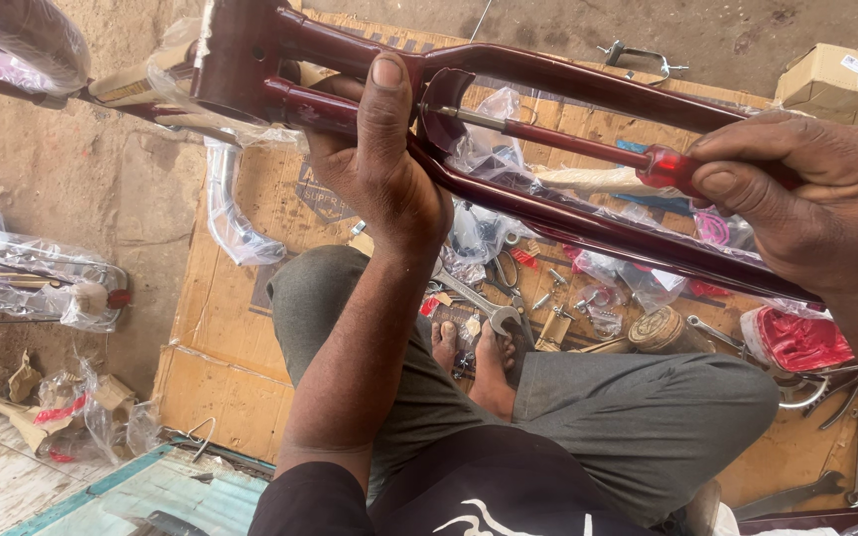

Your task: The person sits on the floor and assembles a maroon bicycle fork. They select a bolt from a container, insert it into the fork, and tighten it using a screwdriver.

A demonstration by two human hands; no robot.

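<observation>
A dusty concrete floor carries flattened cardboard below both hands. Across them runs a glossy maroon bicycle frame, its tubes clenched by the left hand. The right hand grips a red-handled screwdriver, its shaft reaching between the tubes. A steel spanner lies beneath.

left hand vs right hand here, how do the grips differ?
The left hand wraps the maroon bicycle frame near its head end, thumb pressed flat over a tube; the right hand closes around the red screwdriver handle. The left hand sits mid-picture with its forearm running toward the camera; the right hand enters from the right edge. Both are bare and closed on something.
</observation>
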